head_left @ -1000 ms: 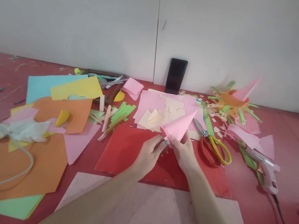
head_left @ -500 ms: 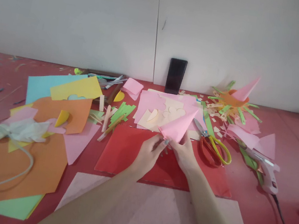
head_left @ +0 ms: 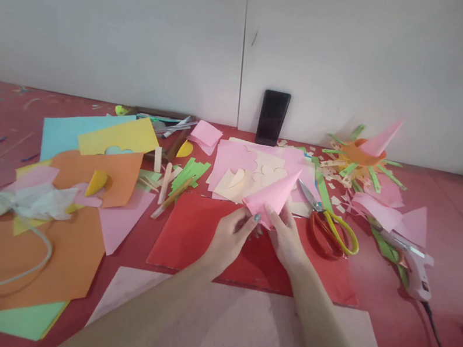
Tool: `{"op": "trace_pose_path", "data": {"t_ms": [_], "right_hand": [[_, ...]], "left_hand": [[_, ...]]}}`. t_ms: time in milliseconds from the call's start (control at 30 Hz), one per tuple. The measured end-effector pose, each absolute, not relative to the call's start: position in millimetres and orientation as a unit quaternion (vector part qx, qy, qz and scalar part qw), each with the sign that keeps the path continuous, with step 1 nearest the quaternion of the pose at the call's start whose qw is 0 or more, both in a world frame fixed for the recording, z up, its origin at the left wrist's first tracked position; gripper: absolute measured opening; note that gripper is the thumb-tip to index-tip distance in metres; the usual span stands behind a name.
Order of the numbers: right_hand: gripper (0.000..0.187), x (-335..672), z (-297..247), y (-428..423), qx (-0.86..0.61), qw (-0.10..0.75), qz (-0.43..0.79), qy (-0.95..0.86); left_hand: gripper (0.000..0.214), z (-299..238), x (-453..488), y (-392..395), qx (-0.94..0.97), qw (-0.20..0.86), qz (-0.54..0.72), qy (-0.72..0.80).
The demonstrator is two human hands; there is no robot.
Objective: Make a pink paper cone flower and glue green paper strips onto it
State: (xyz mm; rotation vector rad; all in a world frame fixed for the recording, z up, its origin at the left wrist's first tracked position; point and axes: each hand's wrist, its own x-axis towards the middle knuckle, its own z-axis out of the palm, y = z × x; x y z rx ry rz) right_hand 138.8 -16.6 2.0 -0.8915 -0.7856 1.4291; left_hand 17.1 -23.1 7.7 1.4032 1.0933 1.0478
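a pink paper cone (head_left: 271,197) leans up and to the right between two bare hands, its pointed tip up and its wide end down, above a red board (head_left: 190,232). the left grip (head_left: 228,238) is closed on the lower edge; the right grip (head_left: 289,243) pinches the base, its thumb pressed on the near face.

the thin paper looks easy to spoil: a hard squeeze from that thumb could dent the wall, and slack fingers on either side could let the rolled shape loosen or skew. how well the seam holds cannot be told from here.

just right of the right grip lie scissors (head_left: 318,207), blades aimed toward the cone; a rightward swing could knock them or nick the paper. farther right rests a glue gun (head_left: 417,268), its cord (head_left: 442,345) trailing toward the wearer, where a sleeve or arm could snag it.

beyond the grips, pink sheets (head_left: 229,158) and cream cutouts (head_left: 229,188) crowd the surface (head_left: 452,204), with a phone (head_left: 272,118) upright against the wall (head_left: 150,23). left of the left grip, green strips (head_left: 193,173) and orange sheets (head_left: 67,252) hem in the reach.
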Motion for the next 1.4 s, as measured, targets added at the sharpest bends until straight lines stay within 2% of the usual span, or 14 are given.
{"op": "trace_pose_path", "data": {"t_ms": [567, 867, 1000, 1167, 1400], "right_hand": [[0.043, 140.4, -3.0, -17.4, -0.383, 0.591, 0.606, -0.37], [0.035, 142.2, -7.4, -17.4, -0.389, 0.572, 0.617, -0.375], [0.041, 141.6, -5.7, -17.3, -0.389, 0.579, 0.603, -0.386], [0.037, 139.6, -3.3, -17.2, -0.382, 0.583, 0.596, -0.398], [0.037, 139.4, -4.7, -16.7, -0.359, 0.599, 0.632, -0.336]], "left_hand": [[0.034, 10.4, 15.1, -23.3, 0.577, 0.474, 0.455, 0.485], [0.032, 7.9, 12.2, -24.1, 0.541, 0.539, 0.484, 0.427], [0.033, 10.1, 14.0, -24.7, 0.551, 0.499, 0.49, 0.455], [0.033, 10.4, 15.2, -25.2, 0.566, 0.448, 0.469, 0.508], [0.033, 10.3, 14.7, -22.9, 0.558, 0.468, 0.462, 0.506]]}}
